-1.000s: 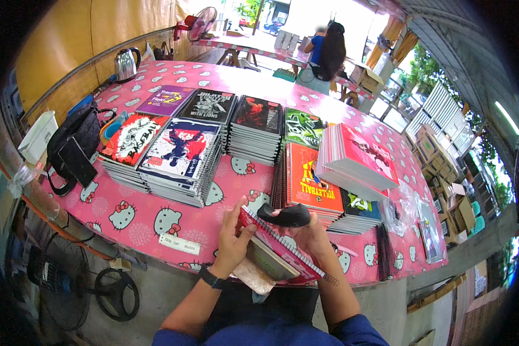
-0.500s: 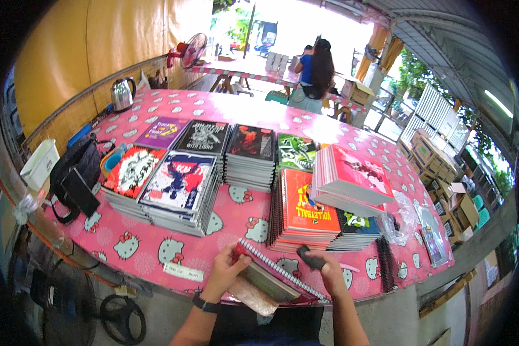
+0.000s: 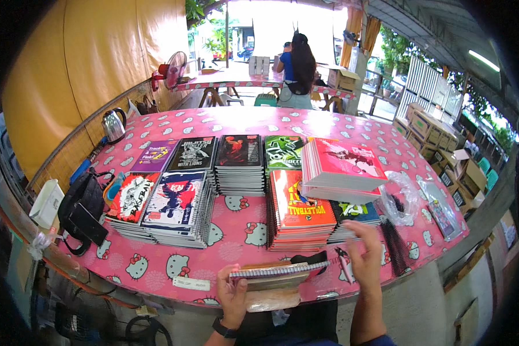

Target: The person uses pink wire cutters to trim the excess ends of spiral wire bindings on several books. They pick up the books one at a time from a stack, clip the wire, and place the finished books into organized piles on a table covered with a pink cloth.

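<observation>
My left hand (image 3: 232,294) is closed around the left end of a spiral notebook (image 3: 277,281), held near the table's front edge. Its coil runs along the upper edge and sticks out at the right. Below it shows a block wrapped in clear plastic (image 3: 273,300); whether I hold that too, I cannot tell. My right hand (image 3: 364,254) is raised with fingers apart, blurred and holding nothing visible. Close to it lie pink-handled pliers (image 3: 345,266). A black object (image 3: 311,259) of unclear kind rests behind the coil's right end.
Notebook stacks (image 3: 179,202) stand on the pink table; a tall pink-covered pile (image 3: 343,164) sits on the right-hand group. Black coils (image 3: 393,248) and plastic bags (image 3: 401,196) lie right. A black bag (image 3: 82,210) and kettle (image 3: 114,125) are left. A person (image 3: 300,66) stands beyond.
My right hand has let go of the black object and lifted to the right. The notebook has turned from slanting to nearly level. The view has shifted, showing the pliers more plainly.
</observation>
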Motion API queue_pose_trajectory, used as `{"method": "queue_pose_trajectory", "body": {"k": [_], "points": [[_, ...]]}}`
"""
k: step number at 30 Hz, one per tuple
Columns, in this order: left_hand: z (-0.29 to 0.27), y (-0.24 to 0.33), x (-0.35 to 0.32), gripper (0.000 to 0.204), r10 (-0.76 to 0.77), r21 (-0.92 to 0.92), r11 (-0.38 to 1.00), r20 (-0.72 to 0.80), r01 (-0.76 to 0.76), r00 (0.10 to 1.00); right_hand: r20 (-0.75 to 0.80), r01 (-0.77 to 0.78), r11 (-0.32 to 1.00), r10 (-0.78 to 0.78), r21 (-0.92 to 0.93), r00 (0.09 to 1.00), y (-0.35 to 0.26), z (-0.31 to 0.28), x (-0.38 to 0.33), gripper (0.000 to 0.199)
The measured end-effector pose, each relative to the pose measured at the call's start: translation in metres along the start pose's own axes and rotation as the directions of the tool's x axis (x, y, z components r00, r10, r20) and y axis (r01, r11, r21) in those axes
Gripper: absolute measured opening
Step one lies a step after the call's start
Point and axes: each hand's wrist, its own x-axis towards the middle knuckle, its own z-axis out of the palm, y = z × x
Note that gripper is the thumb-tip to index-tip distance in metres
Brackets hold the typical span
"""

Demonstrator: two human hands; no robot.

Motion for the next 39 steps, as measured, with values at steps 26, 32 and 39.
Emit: {"method": "queue_pose_trajectory", "body": {"k": [26, 32, 39], "points": [[-0.024, 0.007, 0.020, 0.016, 0.149, 0.332, 0.924, 0.142, -0.189, 0.979, 0.739, 0.472, 0.881, -0.336, 0.028, 0.584, -0.098, 0.124, -0.002, 0.031], [-0.105, 0.045, 0.033, 0.013, 0.176, 0.151, 0.983, -0.595, -0.106, 0.784, 0.105, 0.296, 0.940, -0.316, 0.166, 0.943, -0.080, 0.067, 0.023, 0.047], [-0.239, 0.059, 0.057, 0.020, 0.271, 0.280, 0.955, -0.677, -0.101, 0.685, 0.199, -0.121, 0.913, 0.045, 0.391, 0.979, -0.025, 0.055, -0.024, 0.016]]}}
